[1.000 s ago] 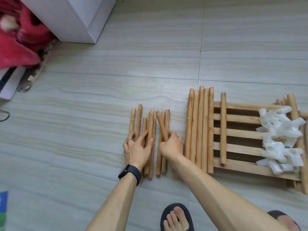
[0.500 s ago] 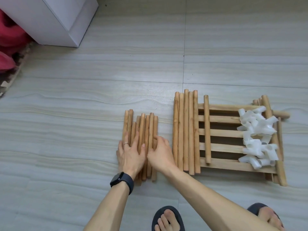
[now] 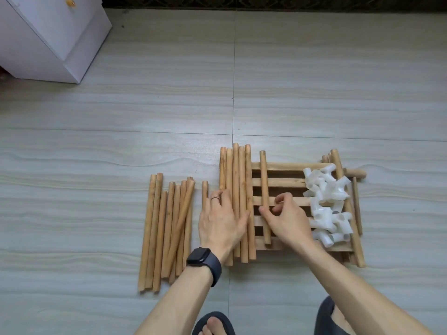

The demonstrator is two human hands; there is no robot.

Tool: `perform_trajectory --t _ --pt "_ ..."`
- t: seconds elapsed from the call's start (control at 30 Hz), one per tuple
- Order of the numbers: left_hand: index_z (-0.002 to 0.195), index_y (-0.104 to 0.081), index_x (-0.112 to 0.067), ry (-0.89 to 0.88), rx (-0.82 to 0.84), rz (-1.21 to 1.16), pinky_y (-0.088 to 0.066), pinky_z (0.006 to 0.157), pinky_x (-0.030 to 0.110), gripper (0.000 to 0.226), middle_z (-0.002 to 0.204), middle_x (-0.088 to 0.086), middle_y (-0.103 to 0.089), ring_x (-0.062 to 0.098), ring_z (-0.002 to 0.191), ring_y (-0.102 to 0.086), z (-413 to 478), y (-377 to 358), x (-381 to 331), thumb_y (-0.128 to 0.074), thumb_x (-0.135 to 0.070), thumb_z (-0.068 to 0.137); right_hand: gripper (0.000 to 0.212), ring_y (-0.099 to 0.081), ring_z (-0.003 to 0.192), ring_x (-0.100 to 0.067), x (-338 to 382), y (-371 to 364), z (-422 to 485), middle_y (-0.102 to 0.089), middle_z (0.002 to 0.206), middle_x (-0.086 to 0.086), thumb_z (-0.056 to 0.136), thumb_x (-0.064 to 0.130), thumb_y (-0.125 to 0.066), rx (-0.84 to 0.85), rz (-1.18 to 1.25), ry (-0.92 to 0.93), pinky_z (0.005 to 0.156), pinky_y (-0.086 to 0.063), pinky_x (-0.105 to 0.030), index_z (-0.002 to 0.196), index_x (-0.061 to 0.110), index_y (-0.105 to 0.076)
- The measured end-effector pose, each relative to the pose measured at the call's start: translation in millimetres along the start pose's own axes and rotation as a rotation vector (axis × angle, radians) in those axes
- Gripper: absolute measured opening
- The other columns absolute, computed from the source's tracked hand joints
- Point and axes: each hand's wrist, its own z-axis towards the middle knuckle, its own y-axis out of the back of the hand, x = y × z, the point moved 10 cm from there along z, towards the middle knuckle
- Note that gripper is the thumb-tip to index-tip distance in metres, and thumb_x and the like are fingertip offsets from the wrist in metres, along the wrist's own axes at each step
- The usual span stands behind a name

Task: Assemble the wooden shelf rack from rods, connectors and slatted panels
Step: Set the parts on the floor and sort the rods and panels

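Both hands have left the short rods (image 3: 167, 226), loose on the floor (image 3: 314, 93) at left: the left hand (image 3: 221, 222) now presses flat on the 5 long rods (image 3: 238, 175) while the right hand (image 3: 289, 221) pinches the 1 stray rod (image 3: 263, 177) across the slatted panel (image 3: 285, 183), so sorting seems unfinished.

The left hand (image 3: 221, 223) lies flat on long rods (image 3: 238, 170) — right hand (image 3: 287, 221) pinches a single rod (image 3: 264, 180) on the slatted panel (image 3: 285, 166).
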Motion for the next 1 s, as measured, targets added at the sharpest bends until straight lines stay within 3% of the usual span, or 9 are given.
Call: perform_trajectory --t 0.17,0.4,0.5,0.77,0.83,0.9,1.0 --pt "0.15 -0.031 -0.009 0.171 0.083 0.169 -0.039 0.106 0.039 0.09 0.15 0.015 -0.037 0.03 0.134 -0.038 -2.9 -11.3 -19.6 -0.056 -0.068 0.087 0.032 -0.066 0.088 -0.022 -4.9 -15.7 1.2 -0.056 0.077 0.019 0.093 0.05 -0.063 0.017 -0.013 0.052 0.077 -0.05 -0.038 0.11 0.031 -0.044" --pt "0.146 -0.029 -0.003 0.308 0.154 0.185 -0.049 0.088 0.036 0.09 0.142 0.018 -0.044 0.033 0.123 -0.047 8.5 -23.9 -37.1 -0.072 -0.052 0.083 0.029 -0.06 0.08 0.006 -26.4 -7.3 4.5 -0.063 0.077 0.025 0.087 0.057 -0.068 0.034 0.202 0.01 0.068 -0.044 -0.02 0.102 0.039 -0.05" --pt "0.147 -0.027 0.001 0.31 0.192 0.256 -0.051 0.085 0.037 0.102 0.146 0.02 -0.041 0.034 0.121 -0.053 18.7 -31.0 -41.8 -0.076 -0.056 0.078 0.026 -0.062 0.082 0.006 -30.5 -9.3 4.1 -0.065 0.079 0.026 0.088 0.055 -0.068 0.07 0.258 0.004 0.074 -0.048 -0.025 0.102 0.04 -0.052" --pt "0.126 -0.048 -0.012 0.262 0.224 -0.131 -0.052 0.08 0.037 0.053 0.112 0.007 -0.062 0.03 0.105 -0.062 38.3 -23.8 -16.5 -0.069 -0.034 0.083 0.028 -0.064 0.088 -0.006 -23.5 -6.6 1.8 -0.062 0.086 0.023 0.094 0.05 -0.064 0.102 0.237 0.03 0.08 -0.049 -0.031 0.111 0.032 -0.052" --pt "0.115 -0.049 -0.018 0.246 0.158 -0.239 -0.051 0.072 0.034 0.044 0.102 -0.001 -0.06 0.023 0.095 -0.061 37.9 -0.7 5.5 -0.069 -0.036 0.079 0.025 -0.063 0.087 -0.011 -8.6 -3.2 -5.2 -0.06 0.09 0.021 0.097 0.046 -0.061 0.067 0.179 0.072 0.076 -0.046 -0.031 0.112 0.03 -0.05" --pt "0.101 -0.047 -0.026 0.257 0.034 -0.299 -0.045 0.06 0.028 0.036 0.094 -0.007 -0.057 0.014 0.082 -0.058 35.2 33.1 42.8 -0.069 -0.04 0.077 0.02 -0.063 0.082 -0.006 17.4 -3.9 -18.7 -0.062 0.094 0.019 0.098 0.045 -0.059 0.053 0.193 0.143 0.074 -0.047 -0.031 0.11 0.033 -0.047" --pt "0.099 -0.047 -0.025 0.353 -0.114 -0.312 -0.04 0.059 0.028 0.034 0.085 -0.008 -0.06 0.016 0.073 -0.056 20.8 79.5 121.8 -0.07 -0.036 0.076 0.019 -0.066 0.077 0.001 70.1 -29.4 -53.4 -0.065 0.095 0.022 0.098 0.05 -0.058 0.165 0.287 0.278 0.069 -0.054 -0.024 0.11 0.044 -0.044"
